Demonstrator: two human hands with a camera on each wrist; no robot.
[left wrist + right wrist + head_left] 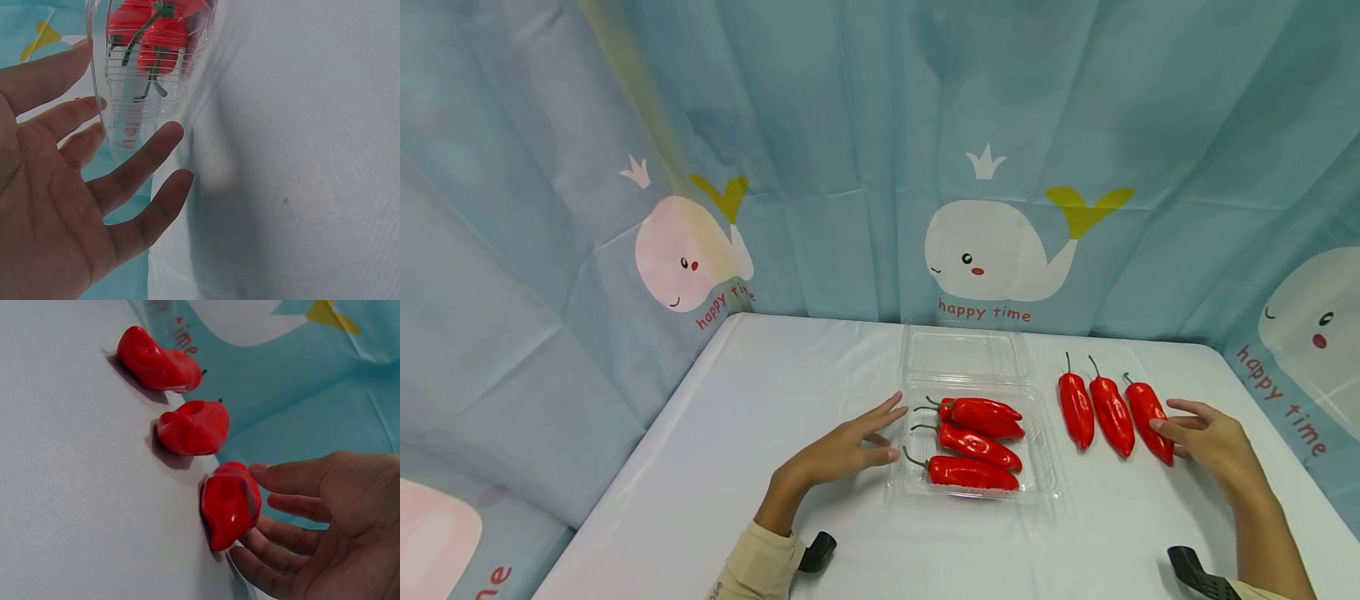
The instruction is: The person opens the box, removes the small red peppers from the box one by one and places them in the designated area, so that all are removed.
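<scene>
A clear plastic clamshell box [1045,467] lies with its lid folded back, holding several red chili peppers [973,475] with green stems. My left hand [842,450] is at the box's left side, fingers spread and holding nothing; the left wrist view has its fingertips right by the clear wall. Three more red peppers lie in a row on the white table right of the box. Around the rightmost pepper [1146,417] is my right hand [1213,442], thumb tip [259,469] at its upper side and loosely extended fingers along the other side. That pepper rests on the tabletop.
The box's transparent lid [966,354] lies flat behind its base. The middle pepper [1111,408] and the left one [1077,410] lie close beside the rightmost. A blue curtain [850,125] with whale prints hangs along the back and sides of the white table [760,375].
</scene>
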